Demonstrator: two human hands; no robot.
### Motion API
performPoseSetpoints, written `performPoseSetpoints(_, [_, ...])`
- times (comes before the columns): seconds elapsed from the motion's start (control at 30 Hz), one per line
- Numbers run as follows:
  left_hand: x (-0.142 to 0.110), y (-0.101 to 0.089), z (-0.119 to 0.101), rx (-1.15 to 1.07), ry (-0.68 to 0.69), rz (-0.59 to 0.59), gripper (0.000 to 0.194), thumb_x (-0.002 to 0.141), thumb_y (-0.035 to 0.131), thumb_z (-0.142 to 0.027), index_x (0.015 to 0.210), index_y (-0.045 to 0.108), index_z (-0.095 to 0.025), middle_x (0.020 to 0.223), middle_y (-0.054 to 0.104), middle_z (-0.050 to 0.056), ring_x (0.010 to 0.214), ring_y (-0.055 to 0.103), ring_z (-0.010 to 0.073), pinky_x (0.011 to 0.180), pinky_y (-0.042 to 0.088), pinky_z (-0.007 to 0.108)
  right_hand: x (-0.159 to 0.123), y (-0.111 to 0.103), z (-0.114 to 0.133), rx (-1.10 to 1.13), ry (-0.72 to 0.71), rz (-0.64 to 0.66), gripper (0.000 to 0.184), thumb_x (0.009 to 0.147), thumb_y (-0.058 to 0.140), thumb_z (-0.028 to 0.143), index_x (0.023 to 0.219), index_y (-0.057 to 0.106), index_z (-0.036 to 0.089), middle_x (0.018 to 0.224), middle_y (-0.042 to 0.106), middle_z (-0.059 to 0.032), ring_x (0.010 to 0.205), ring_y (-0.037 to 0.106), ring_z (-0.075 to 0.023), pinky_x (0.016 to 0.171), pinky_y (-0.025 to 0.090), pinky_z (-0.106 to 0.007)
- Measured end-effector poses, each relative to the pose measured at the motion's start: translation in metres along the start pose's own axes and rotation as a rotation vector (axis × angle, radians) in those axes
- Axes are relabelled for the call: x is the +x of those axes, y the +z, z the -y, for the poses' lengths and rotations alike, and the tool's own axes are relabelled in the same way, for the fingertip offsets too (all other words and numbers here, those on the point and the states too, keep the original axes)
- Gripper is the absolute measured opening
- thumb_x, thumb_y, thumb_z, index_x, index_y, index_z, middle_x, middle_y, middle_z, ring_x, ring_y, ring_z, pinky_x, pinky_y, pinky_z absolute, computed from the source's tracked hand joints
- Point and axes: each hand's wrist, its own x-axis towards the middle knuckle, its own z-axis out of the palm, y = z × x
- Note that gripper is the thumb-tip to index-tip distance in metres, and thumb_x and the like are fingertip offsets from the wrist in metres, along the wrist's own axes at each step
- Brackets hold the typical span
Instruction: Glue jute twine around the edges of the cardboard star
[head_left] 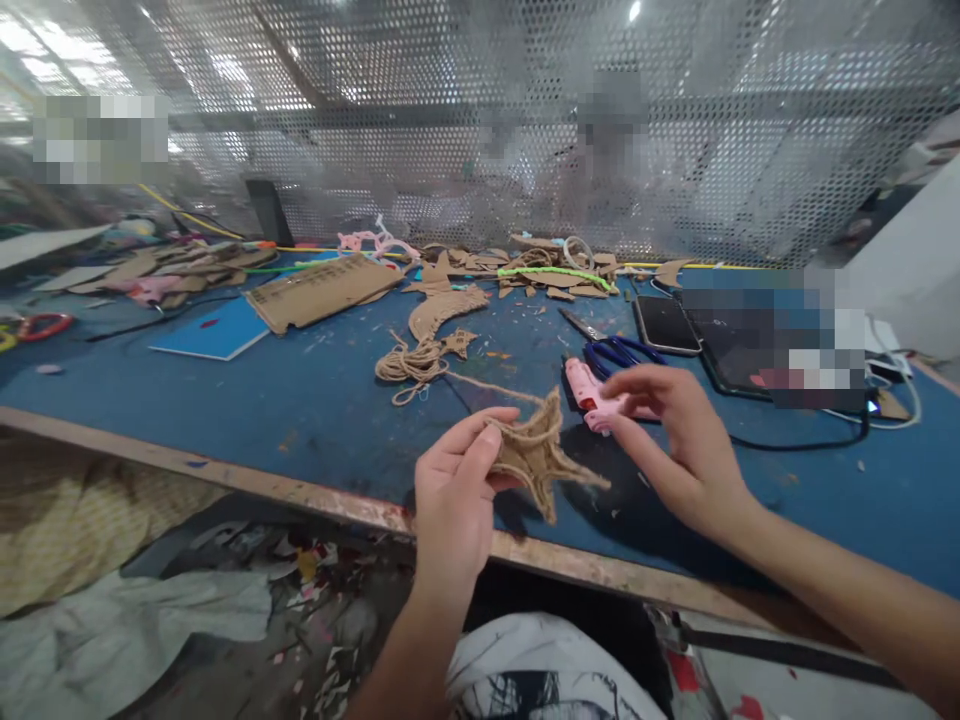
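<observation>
My left hand (457, 490) pinches a cardboard star (536, 455) edged with brown twine, holding it above the table's front edge. From the star's upper tip a strand of twine runs back to a loose twine bundle (411, 362) on the table. My right hand (679, 450) is at the pink glue gun (589, 395), thumb and fingers apart around its handle. Whether the fingertips touch the gun is hard to tell. Behind the gun lie scissors with blue handles (619, 352). A small cardboard star (460, 344) rests beside the twine bundle.
A phone (667, 325) and a larger dark device (757, 340) lie at the right with cables. Cardboard scraps (555, 265) line the back beneath a perforated metal screen (450, 130). At the left are a cardboard sheet (322, 290), a blue sheet (214, 330) and red-handled scissors (45, 325).
</observation>
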Motion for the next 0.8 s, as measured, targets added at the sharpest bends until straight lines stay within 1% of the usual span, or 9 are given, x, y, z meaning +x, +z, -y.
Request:
performPoseSetpoints(0.07, [-0.006,-0.006,-0.008,0.132,-0.009,0.044,0.015,0.069,0.074,-0.027,0.079,0.076,-0.016,0.065,0.07,0.002,0.054,0.062,0.01,0.046,0.051,0.015,0.015,0.002,0.0,-0.014,-0.122,0.168,0.053,0.087,0.055,0.017,0.137,0.039,0.025,0.137,0.051,-0.0113,0.125,0.051,-0.0224,0.101,0.043,-0.04])
performPoseSetpoints(0.13, [-0.012,-0.007,-0.013,0.214,0.019,0.067,0.012,0.069,0.073,-0.024,0.077,0.077,-0.016,0.065,0.07,0.002,0.056,0.062,0.0098,0.049,0.051,0.015,0.031,0.007,0.002,0.022,-0.243,0.385,0.06,0.088,0.052,0.016,0.143,0.033,0.026,0.148,0.043,-0.01,0.139,0.037,-0.0223,0.112,0.031,-0.044])
performPoseSetpoints(0.23, [-0.017,-0.005,-0.014,0.253,0.084,0.061,0.009,0.069,0.07,-0.021,0.074,0.077,-0.016,0.068,0.07,0.002,0.06,0.062,0.0104,0.053,0.05,0.015,0.048,0.015,0.003,0.135,-0.374,0.652,0.04,0.089,0.055,0.022,0.129,0.053,0.023,0.138,0.056,-0.0086,0.141,0.033,-0.0221,0.114,0.027,-0.045])
performPoseSetpoints(0.33, [-0.015,-0.004,-0.012,0.301,0.171,0.057,0.01,0.071,0.068,-0.019,0.073,0.077,-0.016,0.069,0.07,0.002,0.062,0.061,0.0107,0.055,0.049,0.016,0.05,0.016,0.0,0.186,-0.368,0.757,0.02,0.088,0.059,0.026,0.107,0.064,0.021,0.12,0.068,-0.0066,0.137,0.041,-0.0215,0.115,0.025,-0.045])
performPoseSetpoints(0.43, [-0.008,-0.007,-0.01,0.374,0.256,0.073,0.01,0.071,0.067,-0.018,0.073,0.077,-0.017,0.07,0.07,0.002,0.062,0.061,0.0103,0.057,0.048,0.016,0.043,0.008,-0.005,0.196,-0.251,0.711,0.016,0.088,0.059,0.026,0.102,0.063,0.02,0.111,0.07,-0.0062,0.13,0.049,-0.0204,0.111,0.031,-0.042])
performPoseSetpoints(0.53, [-0.002,-0.01,-0.008,0.418,0.258,0.053,0.012,0.074,0.066,-0.021,0.076,0.077,-0.017,0.066,0.068,0.001,0.056,0.055,0.0082,0.052,0.043,0.016,0.036,-0.001,-0.007,0.181,-0.139,0.656,0.008,0.086,0.06,0.027,0.085,0.061,0.019,0.084,0.069,-0.0029,0.094,0.066,-0.0173,0.092,0.047,-0.034])
performPoseSetpoints(0.6, [0.002,-0.009,-0.007,0.445,0.254,0.034,0.015,0.076,0.065,-0.025,0.08,0.077,-0.018,0.063,0.064,0.0,0.052,0.05,0.0067,0.048,0.039,0.016,0.033,-0.005,-0.004,0.148,-0.085,0.631,0.013,0.083,0.064,0.028,0.076,0.058,0.019,0.066,0.061,0.0018,0.063,0.058,-0.0116,0.069,0.05,-0.026])
performPoseSetpoints(0.67, [0.004,-0.007,-0.006,0.495,0.248,0.037,0.018,0.077,0.065,-0.028,0.085,0.077,-0.018,0.066,0.064,0.0,0.051,0.047,0.0067,0.046,0.037,0.017,0.03,-0.006,0.001,0.094,-0.058,0.525,0.015,0.08,0.066,0.029,0.073,0.058,0.019,0.059,0.055,0.0035,0.052,0.047,-0.0091,0.053,0.043,-0.022])
performPoseSetpoints(0.8, [0.008,0.001,-0.002,0.582,0.246,0.045,0.022,0.08,0.061,-0.03,0.093,0.075,-0.019,0.074,0.065,0.001,0.052,0.046,0.0072,0.045,0.036,0.018,0.019,-0.002,0.011,-0.044,-0.07,0.216,0.012,0.08,0.065,0.023,0.07,0.06,0.018,0.058,0.055,0.0029,0.051,0.044,-0.0084,0.052,0.038,-0.022])
